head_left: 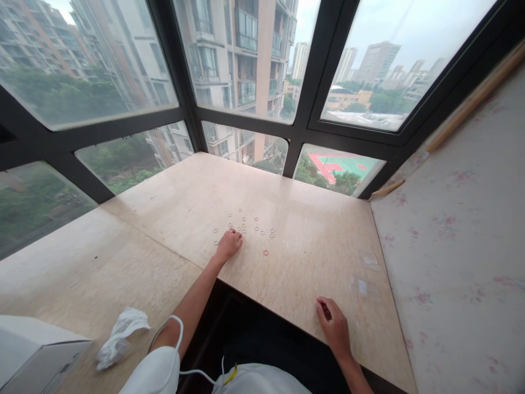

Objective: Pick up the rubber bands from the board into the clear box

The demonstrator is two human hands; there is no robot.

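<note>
Several small thin rings lie scattered over the middle of the pale marble-look ledge (262,186). Most look silvery or grey; a reddish ring (266,255) lies nearest the front edge, and another reddish ring (256,220) is farther back. My left hand (229,244) rests among them, fingertips bunched together on the surface and touching the cluster. Whatever its fingers pinch is too small to make out. Well to the right, near the front edge, my right hand (334,324) rests on the ledge with fingers curled towards the thumb. The inside of that loose fist is dark and hidden.
Clear plastic packets (362,285) lie at the right by the floral wall (451,262). Crumpled white tissue (123,334) and a white box (36,350) stand at the lower left. Dark-framed windows (301,128) border the back. A white cord (180,334) hangs by my left arm.
</note>
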